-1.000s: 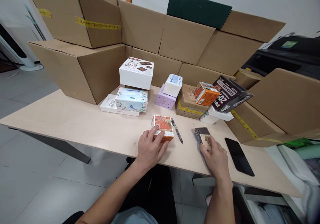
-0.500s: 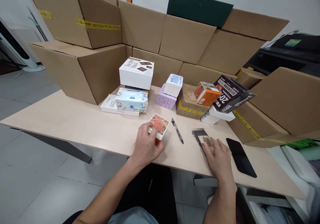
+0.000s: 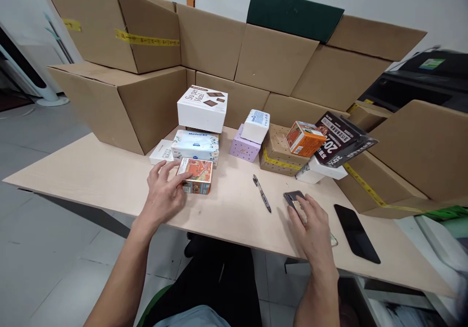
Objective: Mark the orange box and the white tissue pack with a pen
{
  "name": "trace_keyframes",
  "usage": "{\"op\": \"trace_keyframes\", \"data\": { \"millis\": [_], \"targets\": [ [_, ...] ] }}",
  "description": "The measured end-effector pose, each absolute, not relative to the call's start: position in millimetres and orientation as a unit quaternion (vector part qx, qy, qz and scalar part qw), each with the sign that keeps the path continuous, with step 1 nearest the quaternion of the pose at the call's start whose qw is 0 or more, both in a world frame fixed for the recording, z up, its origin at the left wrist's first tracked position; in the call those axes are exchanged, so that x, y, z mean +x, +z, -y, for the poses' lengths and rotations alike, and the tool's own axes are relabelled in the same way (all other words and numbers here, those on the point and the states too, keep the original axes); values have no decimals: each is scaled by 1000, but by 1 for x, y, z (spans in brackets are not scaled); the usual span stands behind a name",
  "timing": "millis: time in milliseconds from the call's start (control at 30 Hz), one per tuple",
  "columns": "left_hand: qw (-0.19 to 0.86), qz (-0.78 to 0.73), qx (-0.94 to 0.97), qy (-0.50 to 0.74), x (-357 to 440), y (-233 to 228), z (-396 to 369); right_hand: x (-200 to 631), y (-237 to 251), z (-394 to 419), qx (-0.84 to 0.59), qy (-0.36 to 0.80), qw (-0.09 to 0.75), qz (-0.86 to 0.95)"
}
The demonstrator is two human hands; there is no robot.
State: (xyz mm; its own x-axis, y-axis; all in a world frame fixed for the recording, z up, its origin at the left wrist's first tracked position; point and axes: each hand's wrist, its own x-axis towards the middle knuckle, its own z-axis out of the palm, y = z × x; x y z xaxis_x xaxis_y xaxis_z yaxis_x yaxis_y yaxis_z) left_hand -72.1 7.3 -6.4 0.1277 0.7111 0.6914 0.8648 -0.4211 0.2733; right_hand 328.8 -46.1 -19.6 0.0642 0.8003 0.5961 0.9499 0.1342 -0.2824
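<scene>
My left hand (image 3: 165, 190) has its fingers closed around the left side of a small orange printed box (image 3: 198, 173), with a finger or thumb lying over its top. The box is in front of a tissue pack (image 3: 195, 144). My right hand (image 3: 313, 224) is over a phone in a grey-edged case (image 3: 289, 195), its thumb and fingers apart. Part of the phone's back, with a cream patch, shows between them; the palm hides much of the rest. Whether these fingers press on the phone I cannot tell. A pen (image 3: 262, 193) lies between my hands.
A black phone (image 3: 357, 233) lies right of my right hand. Behind stand a white box (image 3: 202, 115), a purple box (image 3: 244, 147), a brown box (image 3: 281, 154), an orange box (image 3: 305, 137) and a dark box (image 3: 338, 139). Large cardboard boxes (image 3: 157, 107) wall the table's back.
My left hand has moved left with the small orange box, bringing it in front of the tissue pack. My right hand has shifted slightly left over the phone.
</scene>
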Motion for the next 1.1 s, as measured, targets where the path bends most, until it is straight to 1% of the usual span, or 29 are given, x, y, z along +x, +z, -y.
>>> {"op": "trace_keyframes", "data": {
  "millis": [100,167,233,300,433,500,600,767,867,967,1033,1100],
  "targets": [
    [152,532,-687,-471,-58,-15,2,314,-11,41,-634,-101,340,687],
    [133,493,-709,-487,-44,-21,8,302,-3,32,-625,-88,345,694],
    [98,480,-756,-434,-32,-25,10,289,8,17,-612,-70,352,705],
    [92,511,-768,-376,-24,-28,8,276,19,-3,-595,-58,358,717],
    [87,559,-750,-343,-20,-30,4,251,44,-57,-580,-84,370,721],
    [79,545,-766,-331,-21,-32,4,238,57,-87,-604,-107,368,699],
    [78,502,-805,-306,-22,-34,5,215,74,-132,-670,-123,343,647],
    [73,491,-822,-278,-22,-32,5,183,81,-184,-742,-94,291,597],
    [72,498,-824,-262,-21,-30,7,175,77,-195,-753,-91,276,591],
    [71,502,-823,-257,-21,-28,8,178,77,-191,-749,-85,281,594],
    [71,501,-822,-261,-21,-28,9,187,80,-181,-735,-76,297,605],
    [70,497,-823,-265,-22,-28,10,202,84,-163,-708,-61,331,621]
  ]
}}
